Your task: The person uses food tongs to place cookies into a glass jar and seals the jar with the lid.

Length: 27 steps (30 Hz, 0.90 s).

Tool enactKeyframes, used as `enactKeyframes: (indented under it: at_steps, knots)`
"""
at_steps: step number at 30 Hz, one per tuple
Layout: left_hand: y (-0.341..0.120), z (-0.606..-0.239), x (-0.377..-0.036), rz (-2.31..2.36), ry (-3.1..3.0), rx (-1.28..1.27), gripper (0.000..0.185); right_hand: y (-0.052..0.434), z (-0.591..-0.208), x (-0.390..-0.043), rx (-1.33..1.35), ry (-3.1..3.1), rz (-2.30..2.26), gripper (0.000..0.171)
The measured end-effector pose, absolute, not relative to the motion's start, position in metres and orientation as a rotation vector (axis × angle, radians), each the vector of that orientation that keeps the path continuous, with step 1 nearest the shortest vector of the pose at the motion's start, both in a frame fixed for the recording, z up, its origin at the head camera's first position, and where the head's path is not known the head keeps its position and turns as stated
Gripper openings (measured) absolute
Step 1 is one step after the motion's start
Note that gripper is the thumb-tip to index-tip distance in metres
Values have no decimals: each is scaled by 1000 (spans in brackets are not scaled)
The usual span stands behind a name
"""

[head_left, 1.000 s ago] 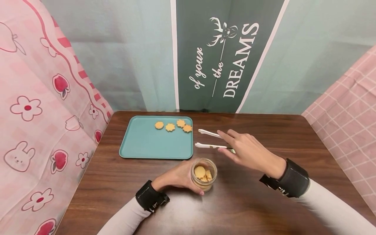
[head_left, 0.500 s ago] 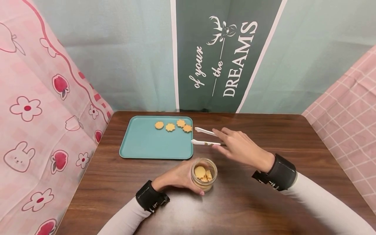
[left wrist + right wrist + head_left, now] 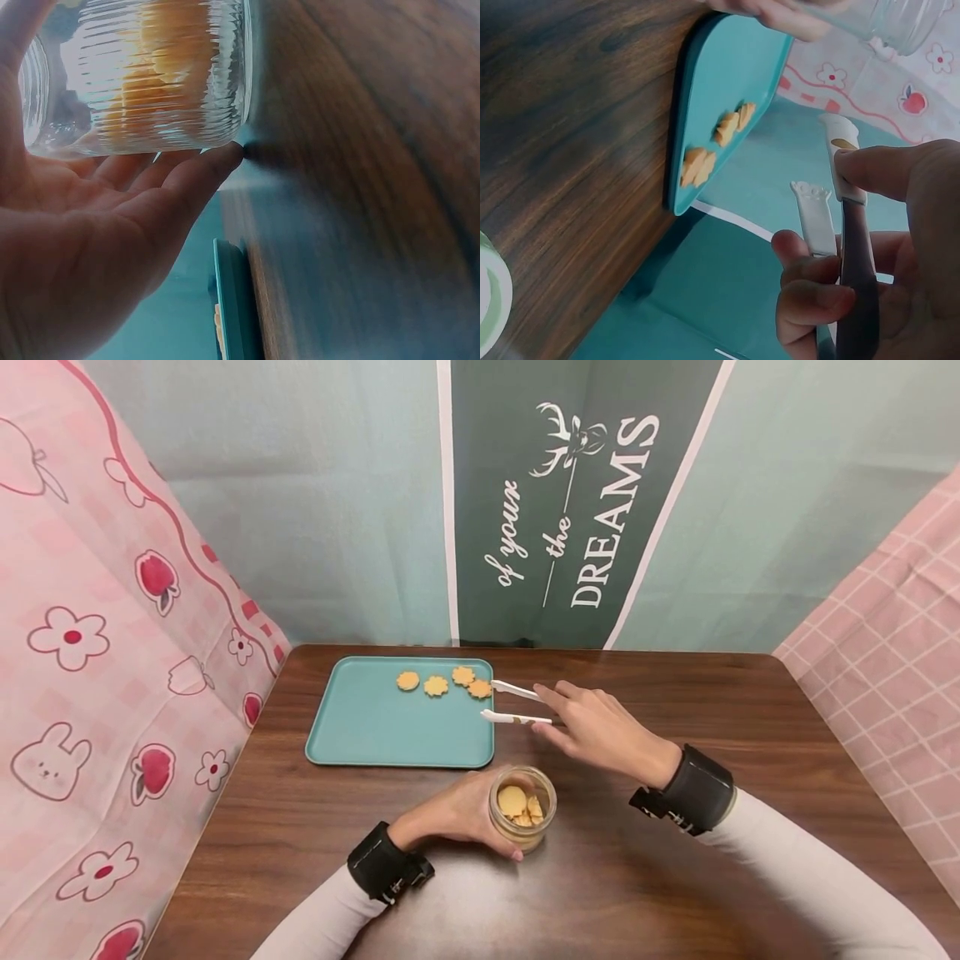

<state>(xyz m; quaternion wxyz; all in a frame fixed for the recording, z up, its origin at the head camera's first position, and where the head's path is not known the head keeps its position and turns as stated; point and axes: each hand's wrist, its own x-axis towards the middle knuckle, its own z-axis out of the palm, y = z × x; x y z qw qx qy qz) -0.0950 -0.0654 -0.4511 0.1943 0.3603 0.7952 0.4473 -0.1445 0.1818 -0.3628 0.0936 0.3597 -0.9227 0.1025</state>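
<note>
We hold the glass jar with our left hand, fingers curled round its ribbed wall; it stands upright on the wooden table, just in front of the tray, with cookies inside. Our right hand pinches white tongs, thumb and fingers wrapped round the handles. The two tips stand apart, reaching over the tray's right edge, the far tip just beside the nearest of four cookies lined along the tray's far side.
</note>
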Motion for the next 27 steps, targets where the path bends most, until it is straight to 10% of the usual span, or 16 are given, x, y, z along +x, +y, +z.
enactKeyframes:
  at_steps: [27]
  knots:
    - [-65, -451, -96, 1263, 2226, 1042, 82, 162, -389, -177, 1015, -2832, 258, 55]
